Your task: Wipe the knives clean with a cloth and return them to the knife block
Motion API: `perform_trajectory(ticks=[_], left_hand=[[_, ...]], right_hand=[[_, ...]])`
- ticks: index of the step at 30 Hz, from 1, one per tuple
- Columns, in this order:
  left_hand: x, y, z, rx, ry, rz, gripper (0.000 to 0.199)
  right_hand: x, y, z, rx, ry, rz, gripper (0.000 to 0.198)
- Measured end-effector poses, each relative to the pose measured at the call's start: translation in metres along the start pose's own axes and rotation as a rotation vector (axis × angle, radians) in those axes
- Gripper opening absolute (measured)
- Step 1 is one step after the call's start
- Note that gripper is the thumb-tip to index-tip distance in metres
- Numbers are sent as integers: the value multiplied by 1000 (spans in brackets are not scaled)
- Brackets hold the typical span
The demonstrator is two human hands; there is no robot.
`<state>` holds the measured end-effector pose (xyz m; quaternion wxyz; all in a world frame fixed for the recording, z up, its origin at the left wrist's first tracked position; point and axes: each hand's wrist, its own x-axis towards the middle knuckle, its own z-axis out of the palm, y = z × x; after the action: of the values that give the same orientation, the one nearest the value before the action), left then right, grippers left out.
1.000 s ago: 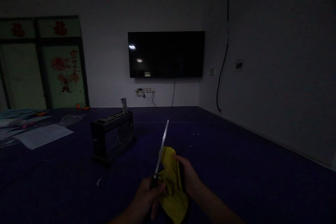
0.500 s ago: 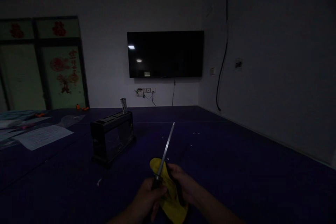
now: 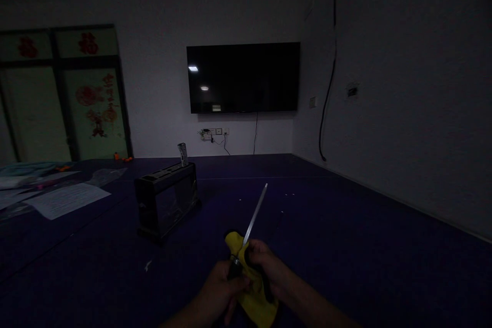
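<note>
Head view: honing steel (image 3: 254, 215), slanting upward above the table (image 3: 330, 246), handle clamped in left hand's (image 3: 221, 287) fingers; yellow cloth (image 3: 259, 308), pinched by right hand's (image 3: 269, 267) fingers, at lower shaft; upper shaft uncovered; steel outside knife block (image 3: 147, 212).

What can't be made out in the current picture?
- Handle of the metal rod, head view: mostly hidden by the left hand.
- Part of the right hand, head view: covered by the yellow cloth.
- Writing on the paper, head view: too small and dim.
</note>
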<state>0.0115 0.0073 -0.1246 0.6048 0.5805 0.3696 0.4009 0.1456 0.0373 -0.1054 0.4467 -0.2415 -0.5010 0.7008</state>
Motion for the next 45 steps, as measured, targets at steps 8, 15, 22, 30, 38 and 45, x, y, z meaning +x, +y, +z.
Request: perform_trajectory(ticks=[8, 15, 22, 30, 38, 45], left_hand=[[-1, 0, 0, -1, 27, -32, 38], [-2, -1, -1, 0, 25, -21, 42], [0, 1, 0, -7, 15, -30, 45], [-2, 1, 1, -13, 26, -38, 42], [-2, -1, 0, 1, 46, -37, 41], [-1, -1, -1, 5, 28, -45, 43]], right_hand=[[-1, -1, 6, 41, 17, -19, 27], [-1, -1, 2, 34, -16, -11, 27], [0, -2, 2, 12, 13, -28, 23], [1, 0, 0, -25, 74, -32, 20], [3, 3, -2, -39, 144, -25, 17], [4, 6, -4, -37, 179, -23, 19]])
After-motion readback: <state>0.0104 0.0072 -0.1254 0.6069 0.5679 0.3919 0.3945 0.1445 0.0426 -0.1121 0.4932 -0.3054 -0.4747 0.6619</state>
